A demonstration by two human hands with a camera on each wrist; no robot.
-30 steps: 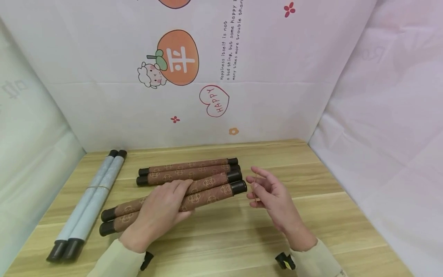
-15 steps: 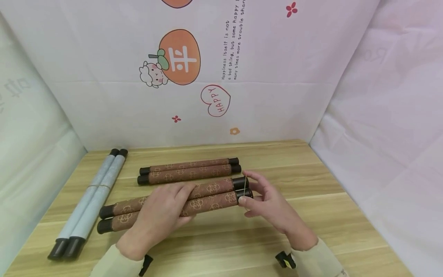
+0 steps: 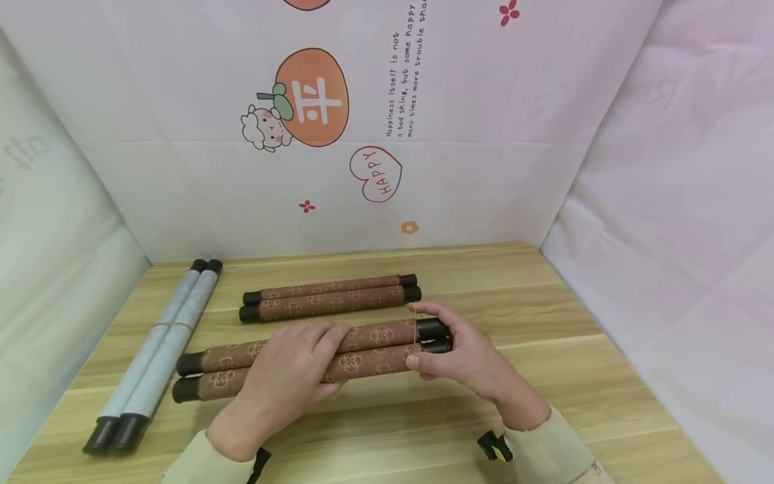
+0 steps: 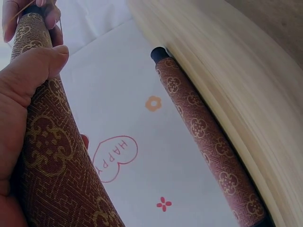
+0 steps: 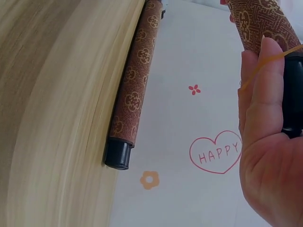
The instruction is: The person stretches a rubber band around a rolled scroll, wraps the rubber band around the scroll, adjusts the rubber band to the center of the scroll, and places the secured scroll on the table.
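My left hand (image 3: 284,376) grips a pair of brown flower-patterned scrolls (image 3: 381,334) around their middle. They lie side by side, black caps at both ends, held tilted over the table. My right hand (image 3: 468,359) is at their right end, fingers and thumb spread around the black caps. A thin rubber band (image 3: 415,335) is stretched between its fingertips and thumb, crossing the scrolls just inside the caps. In the right wrist view the tan rubber band (image 5: 265,63) runs over a finger beside a black cap (image 5: 294,90). The left wrist view shows my left thumb (image 4: 40,66) on one scroll.
Behind the held pair, another pair of brown scrolls (image 3: 332,306) lies on the wooden table (image 3: 375,430). At the left lie two pale grey-blue scrolls (image 3: 151,363) with a rubber band (image 3: 172,325) around their middle. White printed cloth (image 3: 471,168) stands behind and at both sides.
My right hand has moved left, bringing the stretched rubber band from beside the scrolls over their black caps onto the patterned part. The held scrolls have shifted slightly right and levelled.
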